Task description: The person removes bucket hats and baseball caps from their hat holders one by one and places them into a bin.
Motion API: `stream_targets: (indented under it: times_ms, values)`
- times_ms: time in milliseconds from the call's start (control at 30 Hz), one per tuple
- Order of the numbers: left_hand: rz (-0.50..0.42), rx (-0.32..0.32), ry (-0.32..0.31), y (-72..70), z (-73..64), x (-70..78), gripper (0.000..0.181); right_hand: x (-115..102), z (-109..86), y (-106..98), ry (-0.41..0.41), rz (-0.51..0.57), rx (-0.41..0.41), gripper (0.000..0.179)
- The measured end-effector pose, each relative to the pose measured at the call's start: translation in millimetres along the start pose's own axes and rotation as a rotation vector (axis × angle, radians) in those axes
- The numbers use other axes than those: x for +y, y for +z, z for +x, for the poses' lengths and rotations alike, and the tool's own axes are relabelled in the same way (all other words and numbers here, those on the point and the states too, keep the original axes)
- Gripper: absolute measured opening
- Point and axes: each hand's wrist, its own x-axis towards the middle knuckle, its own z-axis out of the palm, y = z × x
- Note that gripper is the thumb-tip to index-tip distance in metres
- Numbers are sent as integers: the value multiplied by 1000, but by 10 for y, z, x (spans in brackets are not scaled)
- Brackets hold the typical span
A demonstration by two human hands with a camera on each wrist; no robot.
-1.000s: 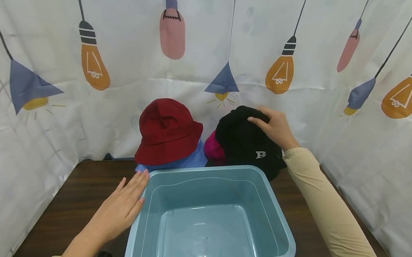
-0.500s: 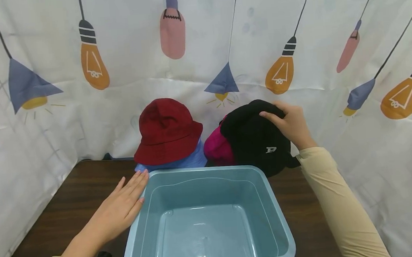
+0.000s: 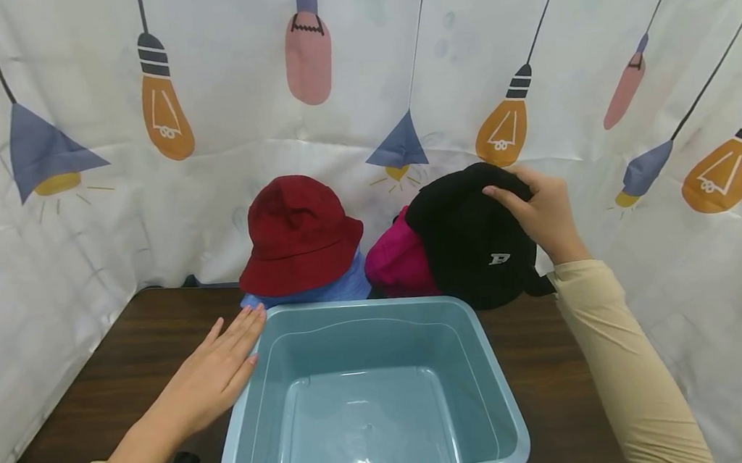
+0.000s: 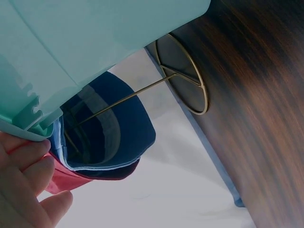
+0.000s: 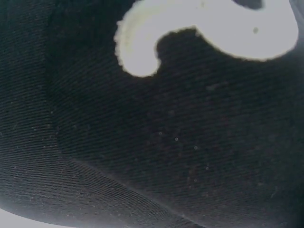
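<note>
My right hand (image 3: 545,212) pinches the top of a black cap (image 3: 466,235) with a small white letter on its front, up at the back right. Black fabric and part of the pale letter fill the right wrist view. A magenta cap (image 3: 399,262) is partly covered by the black one. My left hand (image 3: 215,378) lies with straight fingers at the rear left corner of a blue plastic tub (image 3: 498,374), fingertips at the rim. Beyond that corner a red bucket hat (image 3: 299,237) sits over a blue hat (image 3: 341,285).
In the left wrist view a thin brass-coloured wire stand (image 4: 205,92) rises into the blue hat (image 4: 135,128). The tub stands on a dark wooden table (image 3: 125,352). Behind the hats hangs a white sheet (image 3: 235,89) printed with lamps and bulbs.
My right hand has moved right and slightly up with the black cap, so more of the magenta cap shows. The left hand and the tub stay where they were.
</note>
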Motion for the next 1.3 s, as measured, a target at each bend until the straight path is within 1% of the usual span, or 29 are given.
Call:
stream_targets:
  times_ms: [167,333,433,533,633,833,1000,1300]
  values:
    - [-7,-3,-8,3,6,6,54,-43,26,-60,-1,11,36,19]
    - [-11,-8,-10,1,3,8,54,-100,60,-134,44,16,96,18]
    - [-14,-11,-11,-2,3,7,55,-121,71,-172,73,53,101,18]
    - [-13,-17,-17,-1,6,7,55,-146,72,-190,84,106,69,16]
    - [-13,-23,-21,0,7,5,56,-203,64,-190,75,136,30,13]
    - [-14,-27,-21,-7,7,9,55,-397,38,-151,56,196,-20,14]
    - [-9,-29,-20,-11,3,10,56,-542,3,-85,14,261,-69,16]
    - [-14,-28,-17,-17,8,13,55,-727,-68,79,-66,362,-234,18]
